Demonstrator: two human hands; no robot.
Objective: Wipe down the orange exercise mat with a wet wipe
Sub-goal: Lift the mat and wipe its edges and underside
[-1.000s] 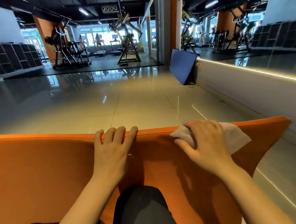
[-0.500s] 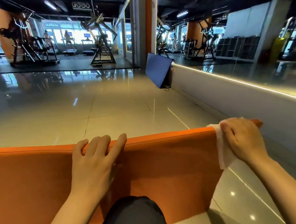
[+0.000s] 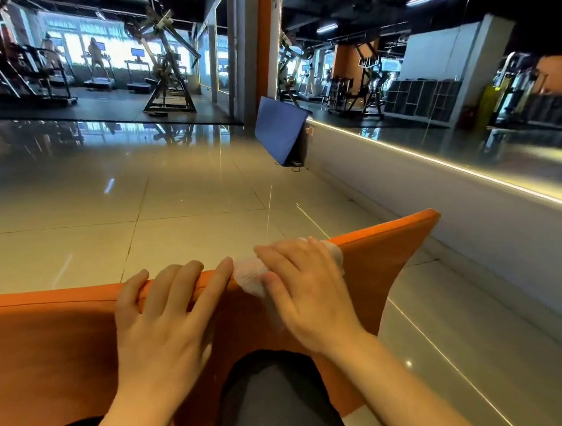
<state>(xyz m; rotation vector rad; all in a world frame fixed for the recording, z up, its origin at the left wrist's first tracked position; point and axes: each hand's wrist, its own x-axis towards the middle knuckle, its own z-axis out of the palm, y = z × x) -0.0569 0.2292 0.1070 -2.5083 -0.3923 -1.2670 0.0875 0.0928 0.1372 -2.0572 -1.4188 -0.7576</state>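
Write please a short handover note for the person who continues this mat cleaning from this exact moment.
Left hand: fingers hooked over the far edge of the orange mat, steadying it.
Right hand: presses the white wet wipe on that same edge, right beside the left fingers.
The mat lies over the person's lap, and its right corner sticks out above the floor.
Done: cannot tell how much is wiped; no wet marks show.
Left: probably the edge under the left hand and the big face toward you.
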